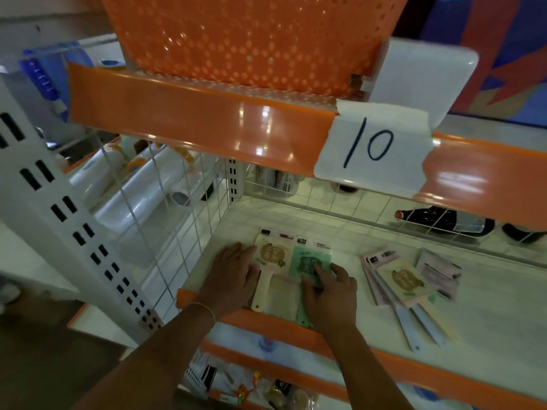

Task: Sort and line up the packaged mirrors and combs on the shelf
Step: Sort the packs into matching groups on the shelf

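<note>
Cream mirror pack point(268, 261) and green mirror pack point(310, 263) lie side by side at the shelf's point(444, 294) front-left corner, handles toward the front edge. My left hand point(231, 279) rests flat against the cream pack's left side, I judge to square it. My right hand point(328, 291) presses spread fingers on the green pack, steadying it. Unsorted pile point(405, 279) waits mid-shelf, fanned. Label "10" point(373, 143) above.
</note>
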